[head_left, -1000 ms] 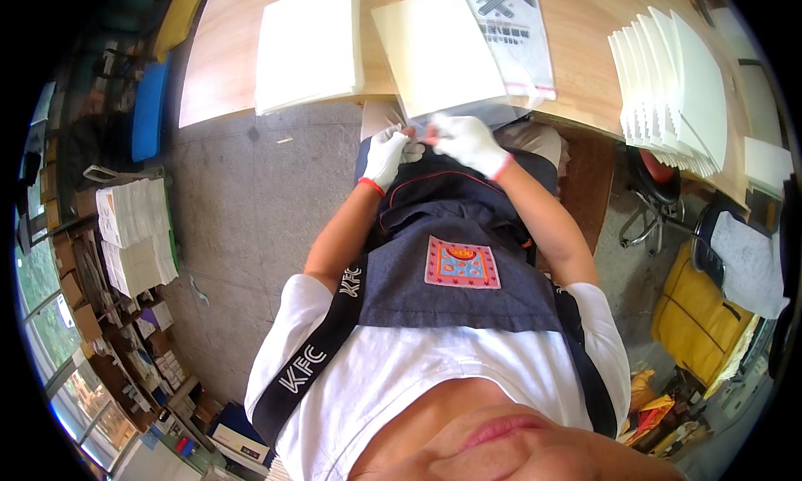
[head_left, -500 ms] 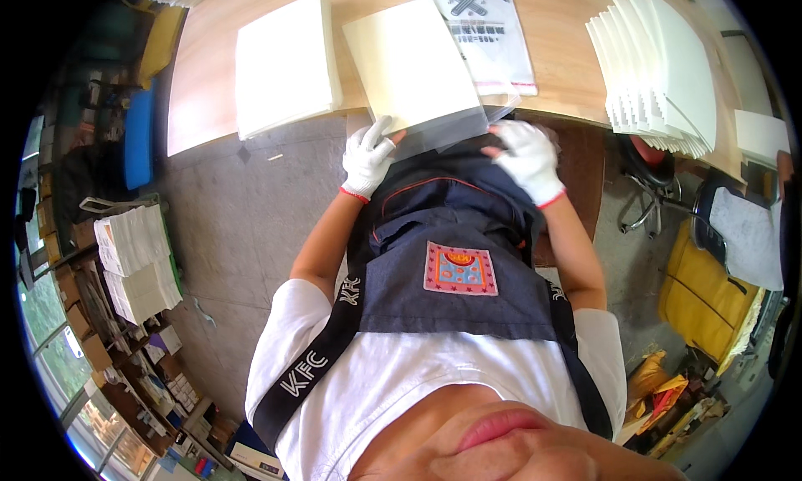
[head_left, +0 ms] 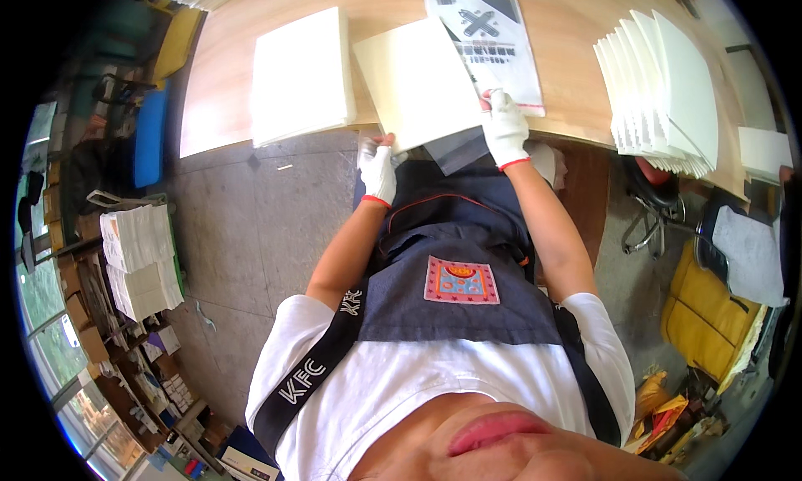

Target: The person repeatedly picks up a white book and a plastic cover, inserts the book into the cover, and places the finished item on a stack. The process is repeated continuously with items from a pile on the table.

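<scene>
A cream paper stack (head_left: 419,84) lies tilted at the front edge of the table, apparently within a clear plastic bag (head_left: 455,149) whose loose end hangs over the edge towards my lap. My left hand (head_left: 378,170), in a white glove with bare fingertips, is closed at the stack's near left corner, pinching the plastic there. On the other side my right hand (head_left: 506,130), gloved likewise, pinches close to the stack's right edge; the plastic between its fingers is hard to make out. Partly under the stack lies a printed plastic packet (head_left: 501,38).
Left of my work is a white paper stack (head_left: 302,78). Several fanned cream stacks (head_left: 660,93) stand at the table's right. A swivel chair (head_left: 652,189) and a yellow padded seat (head_left: 708,310) are at right; paper bundles (head_left: 138,260) stand at left.
My right hand has moved up and left to the stack's right edge and closed there. My left hand has shifted slightly down and right. The view has tipped a little.
</scene>
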The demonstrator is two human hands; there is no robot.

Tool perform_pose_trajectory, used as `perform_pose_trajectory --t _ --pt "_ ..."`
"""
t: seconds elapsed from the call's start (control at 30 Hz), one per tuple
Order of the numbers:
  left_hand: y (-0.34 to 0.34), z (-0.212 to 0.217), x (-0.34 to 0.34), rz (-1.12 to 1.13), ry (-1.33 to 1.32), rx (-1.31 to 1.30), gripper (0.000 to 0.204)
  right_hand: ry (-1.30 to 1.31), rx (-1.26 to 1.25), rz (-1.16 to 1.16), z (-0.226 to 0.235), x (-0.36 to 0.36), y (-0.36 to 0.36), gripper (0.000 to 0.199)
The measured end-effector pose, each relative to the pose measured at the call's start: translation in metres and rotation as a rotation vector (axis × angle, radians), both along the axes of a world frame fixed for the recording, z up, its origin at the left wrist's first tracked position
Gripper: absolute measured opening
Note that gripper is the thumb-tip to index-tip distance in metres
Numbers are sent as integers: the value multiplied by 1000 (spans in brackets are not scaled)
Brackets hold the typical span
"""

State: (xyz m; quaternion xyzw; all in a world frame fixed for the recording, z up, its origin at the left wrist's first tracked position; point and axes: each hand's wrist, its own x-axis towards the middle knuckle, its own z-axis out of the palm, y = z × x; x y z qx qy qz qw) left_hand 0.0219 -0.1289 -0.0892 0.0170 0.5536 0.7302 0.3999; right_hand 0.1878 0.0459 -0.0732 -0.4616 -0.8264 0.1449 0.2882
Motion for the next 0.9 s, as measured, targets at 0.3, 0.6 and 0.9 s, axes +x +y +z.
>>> perform_pose_trajectory --t 0.3,0.6,0.9 --pt "8 85 -20 -258 515 56 27 242 -1167 217 13 24 30 16" --pt "-41 142 -144 112 858 -193 30 504 -1110 560 80 -130 -30 19" --pt "-64 69 -198 117 794 -383 46 131 -1008 420 59 -182 -53 38"
